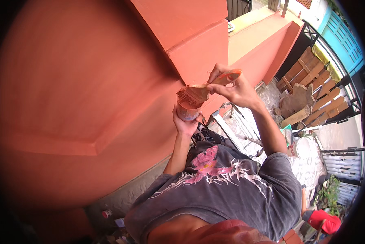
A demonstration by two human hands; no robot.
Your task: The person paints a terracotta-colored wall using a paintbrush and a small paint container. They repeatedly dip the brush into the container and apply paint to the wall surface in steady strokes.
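My left hand [184, 124] grips a small plastic cup [187, 113] from below, and paint is smeared on its outside. In my right hand [236, 90] is a flat paintbrush [223, 78], held by its wooden handle. The brush's bristles [192, 95] are coated in orange-red paint and rest at the cup's rim, partly inside it. How much paint the cup holds is partly hidden by the bristles. Both hands are close to the corner of an orange-painted wall [200, 48].
A metal ladder [228, 128] stands just below my hands. Wooden boards [319, 79] lean by a black gate, near a white bucket [301, 147]. Another person in a red shirt [327, 221] is at the lower right. A ledge [249, 29] runs off beyond the wall.
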